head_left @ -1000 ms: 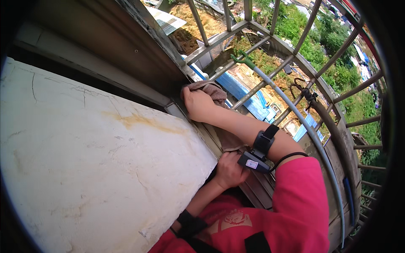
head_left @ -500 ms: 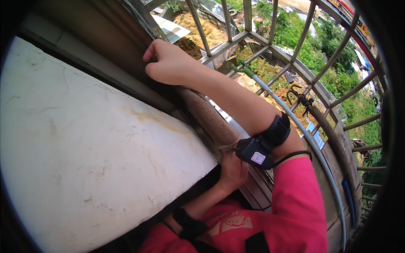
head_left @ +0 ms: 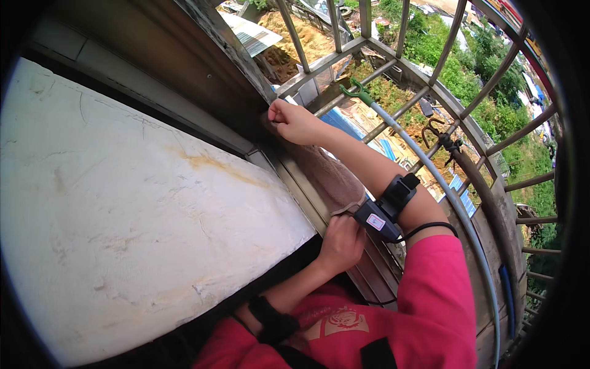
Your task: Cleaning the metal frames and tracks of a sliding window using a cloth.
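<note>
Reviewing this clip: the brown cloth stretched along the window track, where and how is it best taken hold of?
Probably at its two ends. The brown cloth lies long and flat in the window track, so pinching each end from above seems best. The right hand already grips the far end, the left hand the near end.

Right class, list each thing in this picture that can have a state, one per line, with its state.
right hand: fisted, pressing the far end of the cloth
left hand: gripping the near end of the cloth
brown cloth: stretched flat along the window track
window track: partly covered by the cloth
</note>
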A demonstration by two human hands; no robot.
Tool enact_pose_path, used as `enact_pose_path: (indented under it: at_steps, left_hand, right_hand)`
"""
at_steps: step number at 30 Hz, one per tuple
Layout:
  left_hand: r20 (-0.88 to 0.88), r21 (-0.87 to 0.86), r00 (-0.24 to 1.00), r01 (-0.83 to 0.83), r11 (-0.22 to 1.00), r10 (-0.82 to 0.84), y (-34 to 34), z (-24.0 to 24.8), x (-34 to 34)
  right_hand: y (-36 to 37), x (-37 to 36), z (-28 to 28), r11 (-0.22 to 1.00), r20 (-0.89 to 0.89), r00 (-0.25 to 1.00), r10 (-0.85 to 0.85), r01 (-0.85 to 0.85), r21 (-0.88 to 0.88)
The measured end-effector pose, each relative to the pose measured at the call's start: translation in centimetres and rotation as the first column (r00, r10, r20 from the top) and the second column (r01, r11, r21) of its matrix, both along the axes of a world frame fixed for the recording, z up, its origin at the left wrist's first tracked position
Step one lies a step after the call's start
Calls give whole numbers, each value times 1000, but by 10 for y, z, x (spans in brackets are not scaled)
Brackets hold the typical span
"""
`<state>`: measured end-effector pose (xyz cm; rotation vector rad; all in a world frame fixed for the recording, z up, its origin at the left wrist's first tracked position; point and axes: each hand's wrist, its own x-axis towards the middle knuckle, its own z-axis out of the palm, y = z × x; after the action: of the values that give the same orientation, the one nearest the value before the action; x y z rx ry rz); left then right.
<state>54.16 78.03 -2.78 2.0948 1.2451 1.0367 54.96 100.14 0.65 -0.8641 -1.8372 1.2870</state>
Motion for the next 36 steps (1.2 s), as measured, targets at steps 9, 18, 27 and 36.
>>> enact_pose_path:
  at_steps: [9,18,27,36]
  left_hand:
    - [-130,160,983,-107,981,128,-11,0,-10]
    - [-266,160,947,-142,977,181,-3,-9,-8]
    - [-244,85,956,-148,985,164,0,-3,-8]
    - [-311,113,945,-73,991,105,-2,-6,-4]
  right_hand:
    - [3,-3,34,930,204,948,245,-289,226]
    - [-21,6,-10,910,329,931,-156,6,415]
    - [-20,-35,-8,457,0,930,-367,181,871]
    - [-19,-43,-50,394,398,833,-384,-242,887]
